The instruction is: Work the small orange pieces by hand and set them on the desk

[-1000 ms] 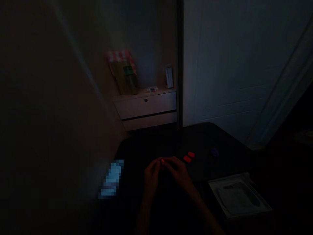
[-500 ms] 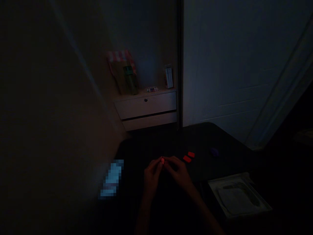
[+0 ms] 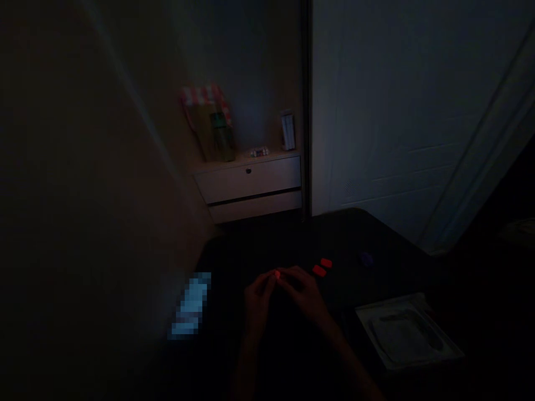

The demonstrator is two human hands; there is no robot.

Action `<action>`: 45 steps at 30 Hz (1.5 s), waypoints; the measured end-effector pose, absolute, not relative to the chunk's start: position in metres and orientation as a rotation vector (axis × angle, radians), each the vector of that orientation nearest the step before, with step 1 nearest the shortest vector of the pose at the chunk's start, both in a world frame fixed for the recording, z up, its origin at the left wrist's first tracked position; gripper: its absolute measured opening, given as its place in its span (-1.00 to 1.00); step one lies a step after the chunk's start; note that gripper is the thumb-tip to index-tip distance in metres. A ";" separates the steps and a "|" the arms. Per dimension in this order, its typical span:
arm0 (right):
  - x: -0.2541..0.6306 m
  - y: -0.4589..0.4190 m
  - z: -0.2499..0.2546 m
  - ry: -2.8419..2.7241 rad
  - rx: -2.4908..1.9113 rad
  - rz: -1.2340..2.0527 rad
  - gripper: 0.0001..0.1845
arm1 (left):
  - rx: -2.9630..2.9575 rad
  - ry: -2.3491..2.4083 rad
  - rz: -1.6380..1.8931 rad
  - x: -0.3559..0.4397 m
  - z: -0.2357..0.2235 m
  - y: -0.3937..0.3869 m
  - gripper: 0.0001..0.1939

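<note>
Pinching small red piece between left hand and right hand, fingertips meeting around it. Showing a nearly closed grip on both sides, with just the piece in between; can't tell exact finger gap, too dark. Seemingly held just above black worktop, near its closer edge.

Looking mid-handling, going by both hands on the piece: not set down, not let go. Can't make out its shape well enough to say how finished, nor how much handling is left. Can't see any joint to another part.

Lying loose just beside right hand: two flat red blocks, close together, untouched by either hand. Farther right on worktop: purple lump, well apart from both hands, details blurred. Counting as out of hand, all three.

Resting beyond worktop's near right edge: pale flat tray, contents unclear. Standing on shelf behind: green bottle, away from the handling.
</note>
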State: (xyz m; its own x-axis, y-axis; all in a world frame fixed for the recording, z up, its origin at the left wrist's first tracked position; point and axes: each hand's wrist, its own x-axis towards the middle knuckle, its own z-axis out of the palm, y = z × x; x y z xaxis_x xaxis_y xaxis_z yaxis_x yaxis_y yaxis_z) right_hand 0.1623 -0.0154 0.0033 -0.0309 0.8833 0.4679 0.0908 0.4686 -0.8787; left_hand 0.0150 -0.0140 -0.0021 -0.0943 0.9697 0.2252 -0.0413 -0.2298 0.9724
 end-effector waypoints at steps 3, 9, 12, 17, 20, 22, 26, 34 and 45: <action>0.162 -0.016 0.003 -1.465 -0.902 0.814 -0.70 | 1.267 1.129 1.466 0.015 -0.003 -0.014 -0.66; 0.162 -0.017 0.003 -1.408 -0.910 0.869 -0.76 | 1.227 1.126 1.480 0.015 -0.003 -0.014 -0.68; 0.162 -0.018 0.003 -1.393 -0.923 0.867 -0.79 | 1.195 1.128 1.492 0.016 -0.003 -0.014 -0.65; 0.162 -0.016 0.001 -1.409 -0.910 0.848 -0.82 | 1.174 1.143 1.489 0.016 -0.003 -0.014 -0.61; 0.162 -0.015 0.000 -1.409 -0.909 0.832 -0.84 | 1.209 1.168 1.475 0.015 -0.003 -0.013 -0.63; 0.162 -0.014 -0.001 -1.412 -0.912 0.832 -0.84 | 1.242 1.179 1.474 0.014 -0.003 -0.013 -0.65; 0.163 -0.013 -0.002 -1.428 -0.924 0.831 -0.81 | 1.304 1.204 1.469 0.013 -0.003 -0.012 -0.69; 0.162 -0.013 -0.003 -1.438 -0.917 0.821 -0.83 | 1.339 1.260 1.485 0.014 -0.004 -0.012 -0.70; 0.162 -0.014 -0.003 -1.414 -0.955 0.838 -0.86 | 1.330 1.241 1.464 0.014 -0.003 -0.013 -0.68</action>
